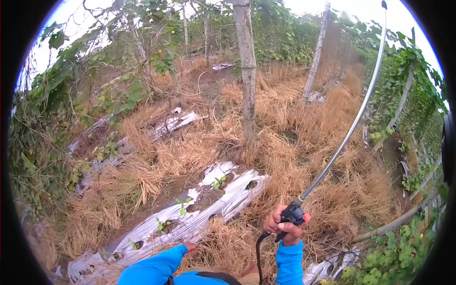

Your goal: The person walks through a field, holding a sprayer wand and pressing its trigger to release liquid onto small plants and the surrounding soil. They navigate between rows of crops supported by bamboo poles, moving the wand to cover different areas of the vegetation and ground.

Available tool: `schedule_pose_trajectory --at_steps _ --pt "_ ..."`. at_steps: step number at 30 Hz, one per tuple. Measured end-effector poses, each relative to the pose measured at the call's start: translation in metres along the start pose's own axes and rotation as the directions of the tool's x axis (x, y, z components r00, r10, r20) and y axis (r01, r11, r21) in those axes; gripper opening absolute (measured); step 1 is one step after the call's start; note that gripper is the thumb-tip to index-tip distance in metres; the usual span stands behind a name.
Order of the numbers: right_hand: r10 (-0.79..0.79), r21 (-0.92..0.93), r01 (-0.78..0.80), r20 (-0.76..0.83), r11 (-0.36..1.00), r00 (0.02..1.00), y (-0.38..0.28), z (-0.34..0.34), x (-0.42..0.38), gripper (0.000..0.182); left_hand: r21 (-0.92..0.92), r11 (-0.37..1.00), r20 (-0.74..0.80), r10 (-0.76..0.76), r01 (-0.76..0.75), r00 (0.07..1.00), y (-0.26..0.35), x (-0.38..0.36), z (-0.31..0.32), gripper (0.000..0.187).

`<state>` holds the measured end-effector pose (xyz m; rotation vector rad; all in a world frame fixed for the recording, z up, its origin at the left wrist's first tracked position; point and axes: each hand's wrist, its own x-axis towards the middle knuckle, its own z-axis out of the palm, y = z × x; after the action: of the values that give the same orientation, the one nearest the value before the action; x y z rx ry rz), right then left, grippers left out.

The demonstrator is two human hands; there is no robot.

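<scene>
My right hand (287, 226) is wrapped round the black handle of a spray wand (338, 151), with a red part showing beside the thumb. The long silver lance rises to the upper right and ends in a dark nozzle (384, 4). From the bottom of the handle a black hose (259, 259) runs down past my body. My left hand (190, 247) is low, near the dry straw and the edge of the silver plastic mulch (190, 219); its fingers are too small and partly hidden to read. Small green seedlings (183, 206) grow from holes in the mulch.
A wooden post (248, 71) stands ahead, and a second post (317, 52) leans farther right. Dry straw (332, 194) covers much of the ground. Climbing vines (42, 128) hang on the left, and leafy plants (384, 261) crowd the lower right beside a bent pole (399, 221).
</scene>
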<state>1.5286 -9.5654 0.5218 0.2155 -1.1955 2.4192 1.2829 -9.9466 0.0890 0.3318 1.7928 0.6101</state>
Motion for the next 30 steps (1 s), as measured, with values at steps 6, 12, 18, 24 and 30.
schedule_pose_trajectory --at_steps 6,12,18,24,30 --pt "0.132 -0.039 -0.131 0.000 0.991 0.991 -0.020 0.091 -0.030 0.031 -0.150 0.983 -0.030 0.103 -0.107 0.994 -0.097 -0.071 -0.008 0.043" --pt "0.216 -0.016 -0.215 0.134 0.976 0.967 -0.014 0.170 -0.059 0.028 -0.096 0.971 -0.043 0.217 -0.221 0.975 -0.111 -0.092 0.019 0.043" --pt "0.249 -0.187 -0.220 0.151 0.957 0.957 -0.034 0.284 -0.087 0.032 0.090 0.941 0.052 0.322 -0.325 0.945 -0.133 -0.138 0.049 0.046" --pt "0.382 -0.077 -0.377 0.292 0.923 0.877 -0.038 0.369 -0.121 0.031 0.131 0.987 0.149 0.068 -0.088 0.986 -0.235 -0.210 0.048 0.054" --pt "0.362 -0.130 -0.340 0.230 0.931 0.903 -0.010 0.440 -0.143 0.034 0.167 0.983 0.109 -0.093 0.074 0.990 -0.322 -0.276 0.017 0.046"
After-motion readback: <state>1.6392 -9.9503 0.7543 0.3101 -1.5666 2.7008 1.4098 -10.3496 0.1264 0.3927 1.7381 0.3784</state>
